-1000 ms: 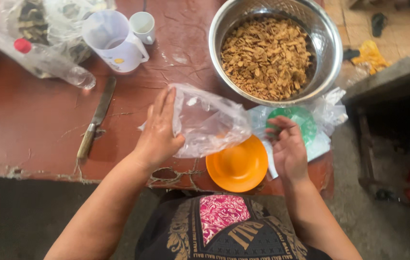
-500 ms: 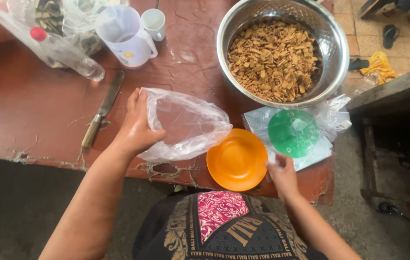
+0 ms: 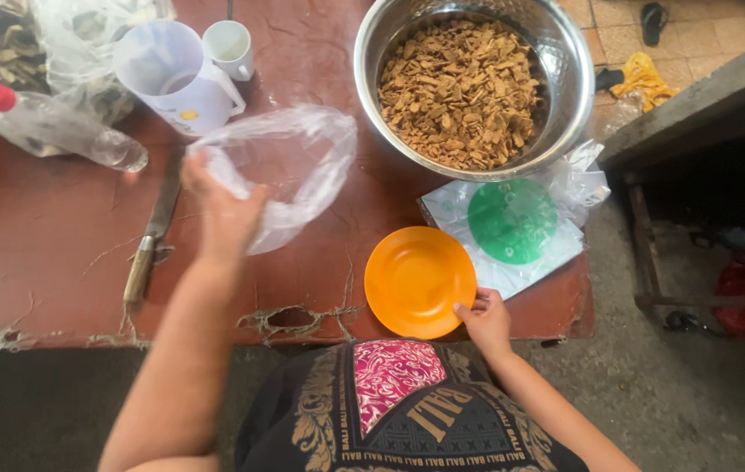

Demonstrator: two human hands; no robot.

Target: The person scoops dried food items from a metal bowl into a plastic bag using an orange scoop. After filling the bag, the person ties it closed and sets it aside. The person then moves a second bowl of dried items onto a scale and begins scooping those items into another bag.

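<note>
1. Left hand point(image 3: 226, 208) closed on edge of crumpled clear plastic bag point(image 3: 289, 166), bag mouth gaping open, lifted over red-brown worn table point(image 3: 40, 262), just below white plastic jug.
2. Right hand point(image 3: 483, 320) at near table edge, fingers curled, fingertips touching rim of round orange plastic plate point(image 3: 420, 281); real grip or only touch, cannot tell.
3. Orange plate flat on table, near front edge, just beside flat clear packet with round green plastic lid point(image 3: 512, 220) on top.
4. Large steel bowl point(image 3: 565, 79) full of brown fried chips point(image 3: 463, 91) at table's far right, touching packet's upper edge.
5. White plastic jug point(image 3: 173, 77) and small white cup point(image 3: 229, 49) at far side, side by side.
6. Long knife with wooden handle point(image 3: 150, 245) lying left of left hand, blade pointing away.
7. Clear plastic bottle with red cap point(image 3: 49, 129) lying on its side at far left, next to heap of clear bags point(image 3: 58, 35).
8. Table front chipped and cracked; grey concrete floor below, tiled floor at upper right with yellow cloth point(image 3: 644, 79) and dark sandal point(image 3: 652, 19).
9. Heap contents unclear; dark bench at right mostly in shadow; bowl top cropped.
</note>
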